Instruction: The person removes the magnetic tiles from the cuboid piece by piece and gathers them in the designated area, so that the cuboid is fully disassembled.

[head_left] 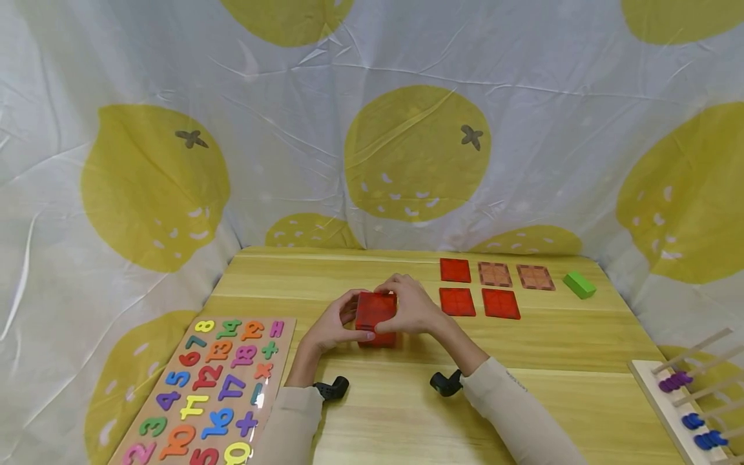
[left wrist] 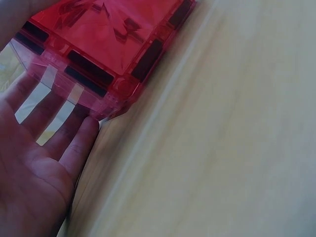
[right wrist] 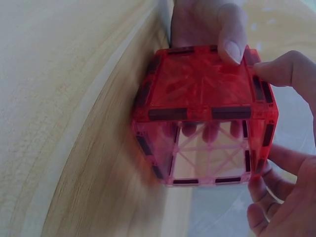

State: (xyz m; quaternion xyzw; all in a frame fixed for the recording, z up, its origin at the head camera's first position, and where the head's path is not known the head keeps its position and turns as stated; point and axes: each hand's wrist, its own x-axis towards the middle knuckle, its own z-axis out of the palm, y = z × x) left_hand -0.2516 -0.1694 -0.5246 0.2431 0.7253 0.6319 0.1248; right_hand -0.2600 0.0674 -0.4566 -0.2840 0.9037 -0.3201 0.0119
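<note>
A box of translucent red magnetic tiles (head_left: 375, 310) stands on the wooden table between both hands, with dark magnet strips along its edges. My left hand (head_left: 332, 328) grips it from the left, thumb on the near face; its fingers (left wrist: 81, 136) touch the box's side in the left wrist view. From the right, my right hand (head_left: 414, 309) holds the box, its thumb at the upper near edge and fingers round the far side. The right wrist view shows the box's right side open (right wrist: 202, 84), with a paler pink tile (right wrist: 210, 153) as its far wall.
Flat red tiles (head_left: 457, 301) and pale tiles (head_left: 495, 274) lie at the back right, beside a green block (head_left: 579, 285). A number board (head_left: 279, 361) lies at the left. On the right edge stands a peg counting frame (head_left: 657, 400) with purple and blue beads.
</note>
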